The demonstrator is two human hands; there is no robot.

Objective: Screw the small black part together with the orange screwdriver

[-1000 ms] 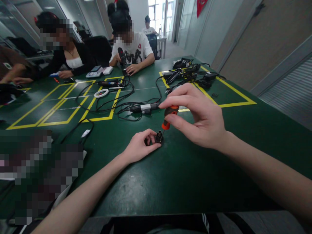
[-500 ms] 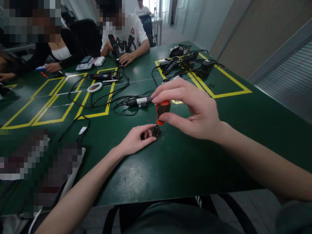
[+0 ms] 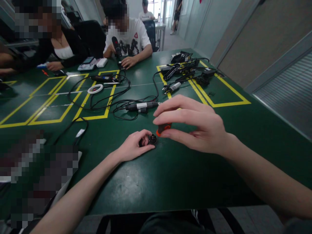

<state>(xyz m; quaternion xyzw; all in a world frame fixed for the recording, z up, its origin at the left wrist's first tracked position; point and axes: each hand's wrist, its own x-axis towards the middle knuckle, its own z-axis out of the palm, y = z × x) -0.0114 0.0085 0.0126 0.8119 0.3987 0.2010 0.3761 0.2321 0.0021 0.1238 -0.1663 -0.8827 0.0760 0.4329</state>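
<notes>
My left hand (image 3: 133, 145) rests on the green table (image 3: 170, 175) with its fingers pinched round a small black round part (image 3: 152, 139). Just to its right my right hand (image 3: 192, 125) is closed round an orange and black screwdriver handle (image 3: 162, 128). The handle sits low, right beside the small part. The screwdriver's tip is hidden between the handle and the part.
A black tool with a white label (image 3: 142, 106) lies among tangled black cables (image 3: 107, 97) just beyond my hands. More black devices and plugs (image 3: 185, 70) lie at the far right inside yellow tape. A white ring (image 3: 95, 88) lies to the left. Other people sit at the far side.
My right hand has come down with the screwdriver, so the handle now sits close beside the small part. My left hand keeps its hold on the part.
</notes>
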